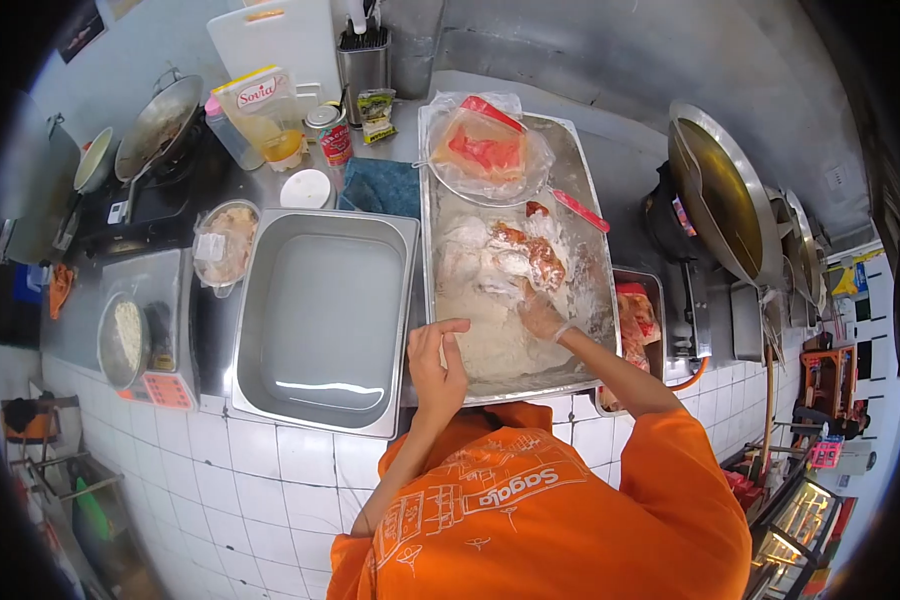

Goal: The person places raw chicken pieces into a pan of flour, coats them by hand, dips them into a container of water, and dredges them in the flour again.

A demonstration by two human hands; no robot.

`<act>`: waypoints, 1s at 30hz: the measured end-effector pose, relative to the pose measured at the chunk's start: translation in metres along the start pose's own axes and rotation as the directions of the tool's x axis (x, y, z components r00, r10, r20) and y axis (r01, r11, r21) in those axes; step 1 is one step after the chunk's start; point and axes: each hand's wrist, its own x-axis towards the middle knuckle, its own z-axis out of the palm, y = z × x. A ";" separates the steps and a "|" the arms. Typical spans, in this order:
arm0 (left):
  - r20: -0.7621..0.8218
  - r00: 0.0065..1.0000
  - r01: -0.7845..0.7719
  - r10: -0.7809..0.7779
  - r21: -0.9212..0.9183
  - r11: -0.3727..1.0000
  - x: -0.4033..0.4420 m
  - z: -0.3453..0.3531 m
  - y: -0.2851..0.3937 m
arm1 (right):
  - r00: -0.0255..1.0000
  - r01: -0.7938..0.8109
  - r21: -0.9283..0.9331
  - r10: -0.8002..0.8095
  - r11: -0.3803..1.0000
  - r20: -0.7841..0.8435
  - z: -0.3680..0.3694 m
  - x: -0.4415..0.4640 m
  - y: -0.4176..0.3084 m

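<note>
A large metal tray (522, 388) of white flour (495, 345) lies before me. Reddish, marinated meat pieces (540, 262), which look like chicken, lie partly coated near its middle. My right hand (544, 316), in a clear glove, reaches into the flour from the near right. Its fingers bend onto a floured piece (510, 286); the fingertips are partly hidden by flour. Over the tray's near left rim, my bare left hand (436, 368) has its thumb and forefinger apart and nothing visible in it.
Left of the tray stands a deep steel pan (320, 300) of liquid. Farther left are a scale (170, 345) with a bowl and a tub of pale meat (227, 245). A plastic-wrapped plate (490, 160) and red-handled tool (580, 210) occupy the tray's far end. An oil wok (725, 195) stands right.
</note>
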 end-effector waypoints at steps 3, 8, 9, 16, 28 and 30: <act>-0.005 1.000 -0.006 0.005 -0.005 1.000 0.000 0.000 0.001 | 0.994 0.107 -0.084 -0.108 0.991 -0.004 -0.014 0.002 -0.009; -0.016 1.000 -0.013 0.012 -0.024 1.000 0.000 0.000 -0.002 | 0.981 0.093 -0.180 -0.060 0.979 0.182 -0.026 0.007 -0.022; -0.026 0.999 -0.037 0.036 -0.025 0.999 0.000 0.000 -0.002 | 0.985 0.086 -0.188 -0.055 0.978 0.165 -0.029 0.004 -0.025; -0.014 0.999 -0.045 0.044 -0.022 0.999 0.001 -0.001 -0.001 | 0.971 0.206 -0.513 -0.108 0.833 0.214 -0.067 0.003 -0.056; -0.017 0.999 -0.046 0.046 -0.010 0.999 0.001 0.000 -0.002 | 0.879 -0.461 0.723 0.378 0.515 0.291 -0.047 0.013 -0.008; 0.005 0.999 -0.036 0.036 0.001 0.999 0.000 0.000 -0.002 | 0.884 -0.431 0.795 0.379 0.427 0.275 -0.036 0.014 0.002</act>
